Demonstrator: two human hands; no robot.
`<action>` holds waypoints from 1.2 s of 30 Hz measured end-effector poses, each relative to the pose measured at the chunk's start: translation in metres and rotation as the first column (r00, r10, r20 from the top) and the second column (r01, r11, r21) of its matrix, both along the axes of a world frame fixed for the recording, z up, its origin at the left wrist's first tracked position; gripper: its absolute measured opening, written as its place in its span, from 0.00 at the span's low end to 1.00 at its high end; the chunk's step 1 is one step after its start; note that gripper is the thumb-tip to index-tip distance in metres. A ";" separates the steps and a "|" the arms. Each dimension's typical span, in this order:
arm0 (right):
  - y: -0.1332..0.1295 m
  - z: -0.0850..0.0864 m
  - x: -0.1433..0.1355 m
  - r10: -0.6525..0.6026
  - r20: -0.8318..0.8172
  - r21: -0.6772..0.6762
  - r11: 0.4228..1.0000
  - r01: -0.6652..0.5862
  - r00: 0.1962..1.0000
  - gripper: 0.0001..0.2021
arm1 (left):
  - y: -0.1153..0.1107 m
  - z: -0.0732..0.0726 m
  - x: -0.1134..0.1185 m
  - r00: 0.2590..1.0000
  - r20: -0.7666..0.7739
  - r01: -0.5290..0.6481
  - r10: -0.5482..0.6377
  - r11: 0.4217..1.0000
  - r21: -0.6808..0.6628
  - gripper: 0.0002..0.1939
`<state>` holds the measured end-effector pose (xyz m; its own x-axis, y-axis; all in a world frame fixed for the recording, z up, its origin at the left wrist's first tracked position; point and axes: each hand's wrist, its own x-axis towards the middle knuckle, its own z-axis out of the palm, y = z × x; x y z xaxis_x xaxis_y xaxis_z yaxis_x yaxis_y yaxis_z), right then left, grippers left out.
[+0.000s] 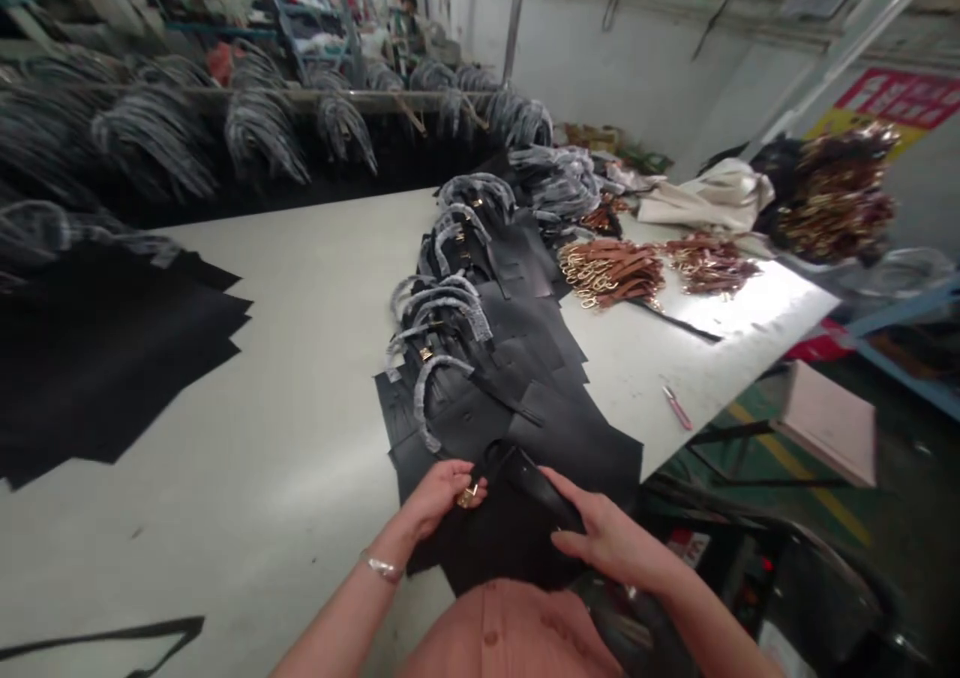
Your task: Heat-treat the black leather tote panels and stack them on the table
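Worktable: right edge slants from near the hands out to far right; a corner of the black sheets reaches that edge. On the left, a wide strip of pale tabletop lies between this row and the left pile; more room on the right, around the red-handled snips.

Black strap: smooth, dark, slight sheen, bent in a loop at its far end. Gold buckle beside it, small and shiny. Both lie at the near end of the row, over the sheets, close to the person's body.

Left hand pinches at the buckle, thumb against fingers. Right hand grasps the strap, thumb on the near side. Strap's long axis runs slantwise, far left to near right, loop pointing far.
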<state>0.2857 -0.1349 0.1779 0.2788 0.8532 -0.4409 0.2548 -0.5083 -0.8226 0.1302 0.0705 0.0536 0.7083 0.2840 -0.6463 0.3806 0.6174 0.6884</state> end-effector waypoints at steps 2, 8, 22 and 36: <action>0.001 0.005 -0.005 0.021 -0.053 -0.028 0.999 -0.023 0.998 0.38 | -0.007 0.001 -0.003 0.995 0.081 -0.044 0.049 0.996 -0.073 0.11; 0.018 0.002 -0.014 -0.009 -0.161 -0.082 0.997 -0.005 0.987 0.37 | -0.014 0.006 -0.005 0.981 0.187 -0.038 0.058 0.993 -0.113 0.15; 0.020 0.006 0.001 -0.222 -0.022 0.005 0.975 0.222 0.975 0.38 | -0.029 0.024 0.008 0.977 0.091 -0.142 0.194 0.905 -0.402 0.12; -0.022 0.012 -0.012 -0.085 -0.096 -0.112 0.991 0.074 0.992 0.37 | -0.058 -0.003 0.001 0.944 0.084 -0.317 0.319 0.948 -0.035 0.27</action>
<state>0.2736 -0.1565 0.1899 0.2935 0.7761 -0.5582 0.1292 -0.6107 -0.7813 0.1316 0.0128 0.0501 0.6372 0.4905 -0.5944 0.1012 0.7113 0.6955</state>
